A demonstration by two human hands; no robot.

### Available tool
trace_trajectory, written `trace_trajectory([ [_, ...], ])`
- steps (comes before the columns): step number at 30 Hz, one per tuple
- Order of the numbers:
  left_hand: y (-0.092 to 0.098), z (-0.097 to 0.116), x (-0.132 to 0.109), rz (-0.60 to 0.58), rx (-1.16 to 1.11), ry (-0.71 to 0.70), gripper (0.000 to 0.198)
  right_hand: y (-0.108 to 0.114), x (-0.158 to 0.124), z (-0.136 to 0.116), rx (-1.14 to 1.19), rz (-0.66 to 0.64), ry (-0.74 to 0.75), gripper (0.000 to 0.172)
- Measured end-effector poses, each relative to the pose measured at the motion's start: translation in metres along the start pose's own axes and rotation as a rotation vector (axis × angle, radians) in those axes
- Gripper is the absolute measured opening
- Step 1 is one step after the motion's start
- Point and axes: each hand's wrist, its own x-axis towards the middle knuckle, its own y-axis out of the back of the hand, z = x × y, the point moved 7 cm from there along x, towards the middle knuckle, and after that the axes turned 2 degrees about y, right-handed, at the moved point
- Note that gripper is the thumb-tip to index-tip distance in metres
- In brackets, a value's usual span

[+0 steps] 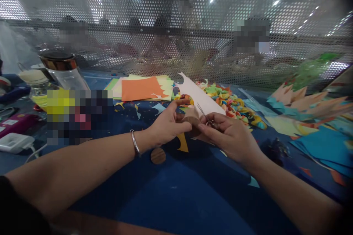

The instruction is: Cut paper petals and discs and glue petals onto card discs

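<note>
My left hand [167,125], with a silver bangle on its wrist, pinches a small brown paper piece [191,120] over the blue tabletop. My right hand [226,136] is closed round small scissors [204,113], whose thin blades point up at the brown piece. The two hands meet at the middle of the view. A round brown paper disc [158,155] lies on the table just below my left wrist. A yellow paper scrap [183,143] lies under the hands.
A stack of orange, yellow and green sheets [142,88] lies behind, with a white cut sheet [197,95] and a heap of coloured scraps [234,104]. Cut teal and orange paper [311,114] spreads at right. A jar [64,68], a phone and a charger sit at left. A perforated screen stands behind.
</note>
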Motion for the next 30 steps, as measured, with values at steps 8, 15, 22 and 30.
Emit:
trace_trajectory([
  [8,-0.002,-0.011,-0.002,0.058,-0.287,0.141,0.034,0.007,-0.003,-0.006,-0.114,0.067,0.040,0.051],
  [15,0.006,-0.007,-0.001,0.144,-0.252,0.121,0.019,0.006,-0.003,0.007,-0.072,-0.069,-0.064,0.061],
  [22,0.005,-0.002,-0.001,0.122,-0.237,0.054,0.021,0.003,-0.005,0.007,-0.039,-0.099,-0.107,0.061],
  [30,-0.011,-0.001,-0.004,-0.104,-0.064,0.030,0.021,0.007,-0.004,0.006,-0.100,-0.081,-0.078,0.057],
])
